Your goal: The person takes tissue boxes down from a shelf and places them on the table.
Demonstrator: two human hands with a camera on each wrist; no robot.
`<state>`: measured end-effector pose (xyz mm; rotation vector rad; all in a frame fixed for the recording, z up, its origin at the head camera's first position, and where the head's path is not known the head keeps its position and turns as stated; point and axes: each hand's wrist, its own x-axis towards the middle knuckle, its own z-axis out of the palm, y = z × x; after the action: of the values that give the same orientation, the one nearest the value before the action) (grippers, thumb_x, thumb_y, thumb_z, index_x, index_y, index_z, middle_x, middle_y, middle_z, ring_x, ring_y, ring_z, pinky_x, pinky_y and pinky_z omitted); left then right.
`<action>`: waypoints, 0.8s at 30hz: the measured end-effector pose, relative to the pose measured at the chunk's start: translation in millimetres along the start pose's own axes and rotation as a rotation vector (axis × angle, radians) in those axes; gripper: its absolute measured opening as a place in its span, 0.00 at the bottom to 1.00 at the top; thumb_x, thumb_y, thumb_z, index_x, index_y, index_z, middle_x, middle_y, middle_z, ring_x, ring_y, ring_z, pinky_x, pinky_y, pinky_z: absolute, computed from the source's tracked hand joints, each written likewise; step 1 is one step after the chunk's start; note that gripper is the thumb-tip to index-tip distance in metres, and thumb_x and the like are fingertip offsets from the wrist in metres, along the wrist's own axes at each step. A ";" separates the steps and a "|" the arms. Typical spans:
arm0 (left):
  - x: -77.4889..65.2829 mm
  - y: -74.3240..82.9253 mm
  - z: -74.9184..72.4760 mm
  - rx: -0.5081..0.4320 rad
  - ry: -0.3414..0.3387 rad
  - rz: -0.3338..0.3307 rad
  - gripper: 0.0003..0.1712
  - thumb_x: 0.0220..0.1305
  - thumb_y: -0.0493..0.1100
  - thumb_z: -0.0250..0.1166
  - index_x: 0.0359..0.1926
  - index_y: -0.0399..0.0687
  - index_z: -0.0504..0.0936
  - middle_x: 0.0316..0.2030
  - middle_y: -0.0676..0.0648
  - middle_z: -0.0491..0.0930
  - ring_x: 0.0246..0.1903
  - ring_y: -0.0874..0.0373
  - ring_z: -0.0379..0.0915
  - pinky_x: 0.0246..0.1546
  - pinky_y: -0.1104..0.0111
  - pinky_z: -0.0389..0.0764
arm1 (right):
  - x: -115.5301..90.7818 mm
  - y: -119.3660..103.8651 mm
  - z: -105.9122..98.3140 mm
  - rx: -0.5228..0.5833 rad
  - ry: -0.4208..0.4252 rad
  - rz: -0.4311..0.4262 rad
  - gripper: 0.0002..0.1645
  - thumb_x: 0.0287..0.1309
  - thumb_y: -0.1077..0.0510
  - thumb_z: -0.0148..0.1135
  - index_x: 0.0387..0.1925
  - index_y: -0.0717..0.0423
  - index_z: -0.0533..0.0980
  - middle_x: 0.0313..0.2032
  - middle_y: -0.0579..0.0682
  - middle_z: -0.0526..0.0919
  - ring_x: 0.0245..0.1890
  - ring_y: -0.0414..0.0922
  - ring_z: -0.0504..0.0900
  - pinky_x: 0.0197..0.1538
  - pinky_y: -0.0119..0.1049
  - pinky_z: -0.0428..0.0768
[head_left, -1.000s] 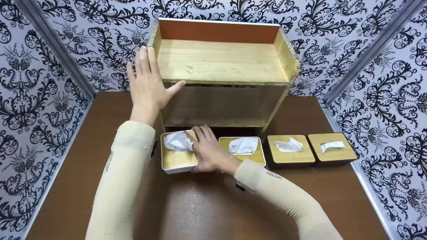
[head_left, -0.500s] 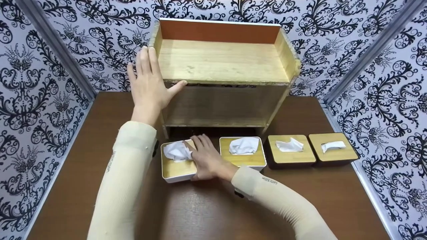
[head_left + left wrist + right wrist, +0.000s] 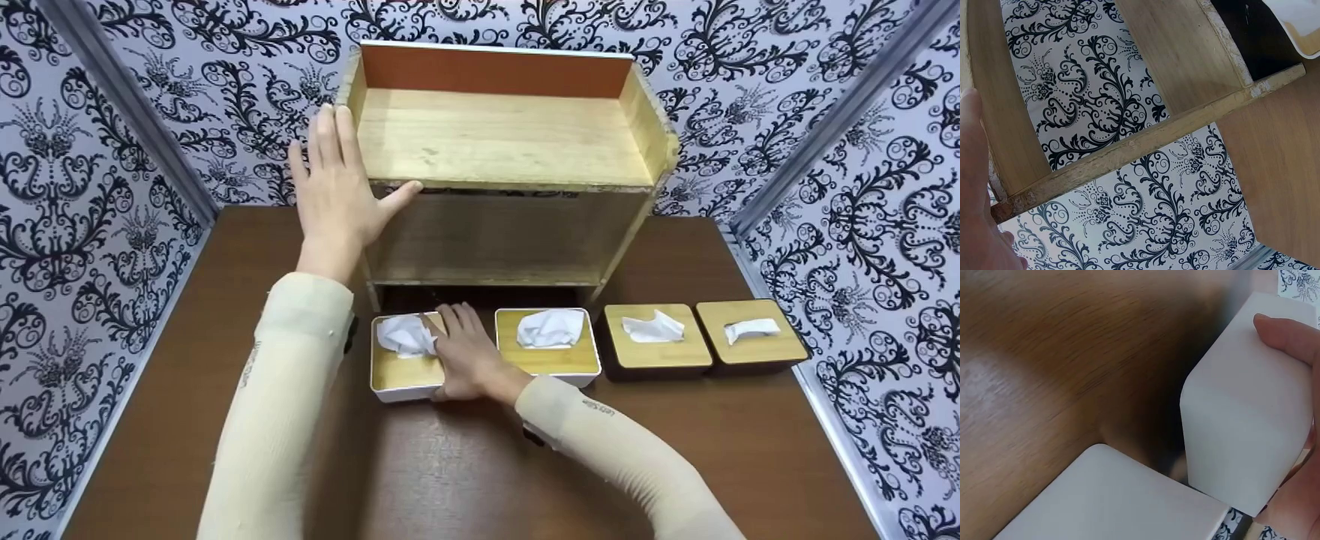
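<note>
My right hand (image 3: pixel 469 356) grips the right end of the leftmost tissue box (image 3: pixel 394 371), which has a white body, a wooden lid and a white tissue poking out. In the right wrist view the thumb presses along the white wall of this tissue box (image 3: pixel 1247 399). Just to its right stands a second white tissue box (image 3: pixel 514 360), apart from the held one in the head view. My left hand (image 3: pixel 334 195) rests at the upper left front corner of a wooden shelf (image 3: pixel 495 142), its fingers straight along the side and the thumb across the front edge.
Two dark-bodied tissue boxes with wooden lids, the nearer one (image 3: pixel 660 356) and the far right one (image 3: pixel 780 349), continue the row on the brown table (image 3: pixel 435 472). Patterned walls (image 3: pixel 97 225) enclose the back and sides. Below the shelf's lower board is a dark gap.
The right hand has drawn the leftmost tissue box toward the person, away from the shelf, then shifted it slightly right. The left hand has stayed at the shelf corner.
</note>
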<state>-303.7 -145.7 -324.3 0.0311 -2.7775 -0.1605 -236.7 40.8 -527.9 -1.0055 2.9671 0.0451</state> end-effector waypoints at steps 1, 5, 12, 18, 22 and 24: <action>0.0 0.2 -0.1 0.002 0.000 0.000 0.73 0.49 0.88 0.40 0.76 0.44 0.23 0.77 0.39 0.28 0.77 0.44 0.28 0.76 0.45 0.32 | 0.8 0.8 1.3 -0.002 0.001 0.002 0.81 0.22 0.23 0.74 0.76 0.51 0.50 0.70 0.63 0.58 0.71 0.63 0.58 0.78 0.55 0.47; 0.0 0.7 -0.3 0.008 0.002 -0.001 0.73 0.49 0.88 0.40 0.75 0.44 0.23 0.77 0.39 0.27 0.77 0.44 0.28 0.76 0.46 0.32 | 3.7 3.6 6.2 -0.013 0.014 0.006 0.80 0.22 0.23 0.74 0.76 0.52 0.51 0.70 0.64 0.59 0.70 0.63 0.59 0.77 0.55 0.50; -1.0 0.2 1.2 -0.003 0.022 0.003 0.73 0.49 0.88 0.42 0.76 0.44 0.24 0.77 0.38 0.30 0.77 0.44 0.30 0.77 0.47 0.35 | 7.2 6.8 11.6 -0.059 0.013 0.004 0.78 0.26 0.22 0.70 0.75 0.54 0.52 0.70 0.64 0.61 0.70 0.62 0.61 0.76 0.56 0.52; 0.0 0.0 1.0 0.007 0.012 0.000 0.73 0.48 0.89 0.40 0.75 0.44 0.23 0.77 0.39 0.28 0.77 0.45 0.28 0.76 0.47 0.34 | 10.5 7.4 14.9 -0.014 0.005 0.019 0.78 0.27 0.22 0.70 0.76 0.54 0.51 0.71 0.65 0.59 0.71 0.64 0.59 0.77 0.56 0.50; 0.7 0.1 0.7 0.009 0.003 0.001 0.73 0.48 0.89 0.39 0.75 0.44 0.23 0.77 0.39 0.27 0.77 0.45 0.28 0.76 0.46 0.34 | 11.0 7.2 16.0 0.002 -0.007 0.027 0.78 0.27 0.22 0.71 0.76 0.54 0.50 0.71 0.66 0.58 0.71 0.64 0.59 0.77 0.56 0.49; 0.9 -0.2 0.4 0.008 0.004 0.001 0.73 0.48 0.89 0.39 0.75 0.44 0.23 0.77 0.39 0.27 0.77 0.45 0.28 0.76 0.46 0.34 | 11.5 7.1 15.8 0.006 -0.009 0.027 0.78 0.27 0.22 0.71 0.76 0.54 0.50 0.71 0.66 0.58 0.71 0.63 0.58 0.77 0.56 0.49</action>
<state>-304.7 -145.9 -324.4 0.0324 -2.7746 -0.1492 -250.1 39.8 -543.7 -0.9617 2.9714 0.0400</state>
